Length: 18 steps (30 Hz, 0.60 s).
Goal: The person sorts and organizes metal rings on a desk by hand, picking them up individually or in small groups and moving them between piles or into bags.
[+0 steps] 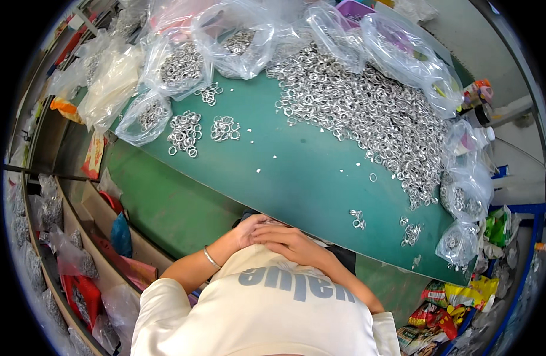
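Both my hands rest together against my shirt at the near edge of the green table [297, 172]. My left hand [249, 229] is on the left, its fingers mostly hidden under the other hand. Across it lies my right hand [294, 243], fingers stretched out and holding nothing visible. On the table, a large heap of silver metal rings [368, 107] spreads over the far right. Smaller clusters of rings [184, 132] lie at the left, with a few loose rings [357, 219] near the right front. Neither hand touches any rings.
Clear plastic bags [181, 65] of rings line the far edge, and more bags [460, 243] sit at the right corner. A purple bin [355, 9] stands at the back. Shelving [77, 237] with bagged parts is at left; colourful packets [463, 296] lie lower right.
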Motion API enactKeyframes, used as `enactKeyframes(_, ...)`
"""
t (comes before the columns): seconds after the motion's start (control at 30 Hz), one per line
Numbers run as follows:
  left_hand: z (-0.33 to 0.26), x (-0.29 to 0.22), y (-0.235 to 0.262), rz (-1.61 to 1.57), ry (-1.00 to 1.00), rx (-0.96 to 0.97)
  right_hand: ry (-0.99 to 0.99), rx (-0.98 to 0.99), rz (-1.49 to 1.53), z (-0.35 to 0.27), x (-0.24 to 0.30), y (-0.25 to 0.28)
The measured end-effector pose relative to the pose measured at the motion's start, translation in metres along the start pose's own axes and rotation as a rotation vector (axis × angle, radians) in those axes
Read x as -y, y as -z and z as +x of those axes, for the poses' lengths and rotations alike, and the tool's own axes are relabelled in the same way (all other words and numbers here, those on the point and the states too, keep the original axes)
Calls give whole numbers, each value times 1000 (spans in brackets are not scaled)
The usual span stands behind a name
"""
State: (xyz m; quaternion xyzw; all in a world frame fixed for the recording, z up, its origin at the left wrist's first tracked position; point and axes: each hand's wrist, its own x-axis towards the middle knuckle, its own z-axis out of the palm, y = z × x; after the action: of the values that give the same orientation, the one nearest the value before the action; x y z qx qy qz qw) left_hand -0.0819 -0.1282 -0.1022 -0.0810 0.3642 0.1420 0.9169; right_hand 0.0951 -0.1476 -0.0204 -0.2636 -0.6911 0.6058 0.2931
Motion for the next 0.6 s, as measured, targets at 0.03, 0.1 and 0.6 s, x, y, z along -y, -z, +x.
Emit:
enactKeyframes(0.03,1,0,-9,15,35,-5,27,-7,-2,1,-2,-1)
enactKeyframes(0.1,7,-3,1,20,81,136,86,-9,0,3,-7,-4)
enactKeyframes(0.6,8,9,-19,224,-78,206,-449,-1007,-1216,-90,17,37)
